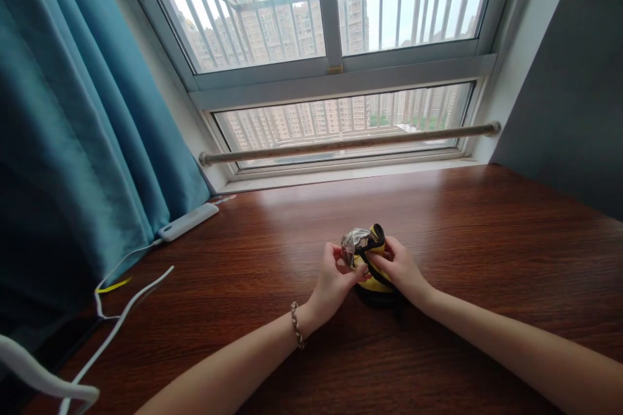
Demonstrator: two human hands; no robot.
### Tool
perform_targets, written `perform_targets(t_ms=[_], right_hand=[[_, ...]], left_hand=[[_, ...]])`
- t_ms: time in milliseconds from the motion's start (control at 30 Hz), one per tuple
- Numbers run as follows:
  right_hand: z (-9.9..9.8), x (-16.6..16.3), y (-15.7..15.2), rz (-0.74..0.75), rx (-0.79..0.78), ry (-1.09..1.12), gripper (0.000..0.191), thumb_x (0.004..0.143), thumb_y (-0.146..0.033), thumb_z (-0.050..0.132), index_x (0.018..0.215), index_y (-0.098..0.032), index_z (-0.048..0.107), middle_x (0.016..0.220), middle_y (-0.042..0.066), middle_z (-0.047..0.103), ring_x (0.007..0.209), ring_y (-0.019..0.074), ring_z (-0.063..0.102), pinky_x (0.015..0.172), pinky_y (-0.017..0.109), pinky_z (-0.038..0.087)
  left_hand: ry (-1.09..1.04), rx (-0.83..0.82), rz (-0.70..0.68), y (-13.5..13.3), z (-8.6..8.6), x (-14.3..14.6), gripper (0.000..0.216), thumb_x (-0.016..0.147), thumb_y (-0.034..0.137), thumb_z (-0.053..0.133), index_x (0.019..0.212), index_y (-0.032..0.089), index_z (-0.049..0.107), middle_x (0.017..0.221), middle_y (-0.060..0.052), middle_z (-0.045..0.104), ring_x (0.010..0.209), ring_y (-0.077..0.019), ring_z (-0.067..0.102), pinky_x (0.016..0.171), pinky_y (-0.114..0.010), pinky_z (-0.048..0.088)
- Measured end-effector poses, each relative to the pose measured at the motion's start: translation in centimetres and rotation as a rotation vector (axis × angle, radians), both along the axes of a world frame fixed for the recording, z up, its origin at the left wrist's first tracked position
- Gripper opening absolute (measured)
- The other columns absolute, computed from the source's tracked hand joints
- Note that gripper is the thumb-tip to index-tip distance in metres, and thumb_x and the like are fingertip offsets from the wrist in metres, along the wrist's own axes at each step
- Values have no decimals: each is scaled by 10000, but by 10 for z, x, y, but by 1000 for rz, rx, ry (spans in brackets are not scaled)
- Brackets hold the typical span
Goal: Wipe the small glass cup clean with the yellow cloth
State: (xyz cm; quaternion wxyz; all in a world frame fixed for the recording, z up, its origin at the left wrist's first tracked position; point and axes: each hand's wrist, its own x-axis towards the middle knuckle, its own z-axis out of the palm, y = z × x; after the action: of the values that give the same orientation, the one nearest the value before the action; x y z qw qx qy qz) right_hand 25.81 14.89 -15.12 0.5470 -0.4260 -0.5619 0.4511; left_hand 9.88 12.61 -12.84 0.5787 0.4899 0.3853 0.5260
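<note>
i have both hands on a small yellow and black pouch that stands on the wooden worktop, about midway between its left and right sides and nearer my edge than the window edge. my left hand comes in from the left, fingers curled tight and pinching the crinkled silvery top of the pouch, thumb on my side of it. my right hand closes round the right flank, its fingers wrapped on the yellow part where a black strap crosses it, so the body is steadied while the other hand works at the mouth; that is my reading of why i hold it from both sides. the base rests on the wood, which takes the weight and leaves my fingers free for fine work. its long axis runs roughly upright, leaning a little toward the left and away from me, the shiny open end pointing up toward the window. a braided bracelet sits on my left wrist. near the left edge, well apart, lie a white power strip and white cables, below the teal curtain.
</note>
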Motion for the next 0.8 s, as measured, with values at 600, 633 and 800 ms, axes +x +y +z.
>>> perform_targets(t_ms=[600,633,800], right_hand=[[12,8,-6,-88,68,-417,253,815,-386,541,811,-156,647,774,36,640,730,190,571,659,285,380],[14,8,-7,-84,83,-409,224,808,-356,542,852,-160,643,813,31,643,763,185,574,688,278,389],[17,8,-8,-64,105,-410,187,791,-322,541,862,-163,608,816,21,632,765,169,562,694,261,386]], left_hand=[[328,318,-70,2,-12,-6,380,686,317,802,956,155,590,880,-37,518,761,-151,519,616,-247,473],[358,333,-67,2,-11,-7,374,685,329,801,943,153,596,873,-38,522,757,-151,513,614,-246,467],[428,303,-60,1,-11,-7,382,685,375,793,903,126,602,808,-43,559,697,-155,524,592,-252,455]])
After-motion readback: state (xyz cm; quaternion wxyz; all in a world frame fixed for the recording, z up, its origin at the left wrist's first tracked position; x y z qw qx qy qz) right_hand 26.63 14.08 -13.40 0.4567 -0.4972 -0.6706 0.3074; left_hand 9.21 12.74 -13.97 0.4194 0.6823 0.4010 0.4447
